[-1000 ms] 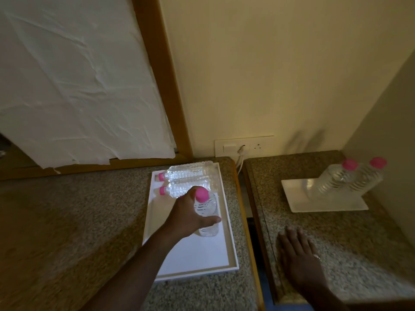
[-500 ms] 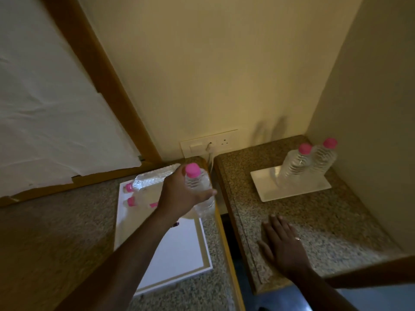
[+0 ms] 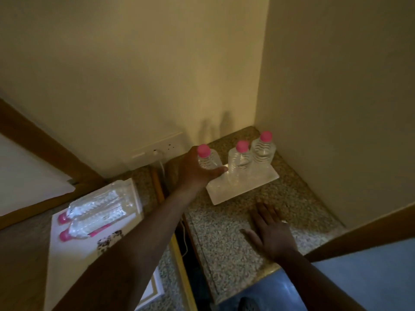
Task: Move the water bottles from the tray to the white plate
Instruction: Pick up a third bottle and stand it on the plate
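The left hand [image 3: 197,171] has its fingers [image 3: 219,170] wrapped around an upright water bottle [image 3: 207,160], holding it by the body at the near-left edge of the white plate [image 3: 251,182], probably so it can go down standing beside the two bottles [image 3: 251,158] already upright there. Whether its base touches the plate cannot be told. The right hand [image 3: 272,232] lies flat, fingers spread and holding nothing, on the table in front of the plate, seemingly for balance. Two more bottles [image 3: 96,212] lie on the tray [image 3: 74,254], well left of the plate.
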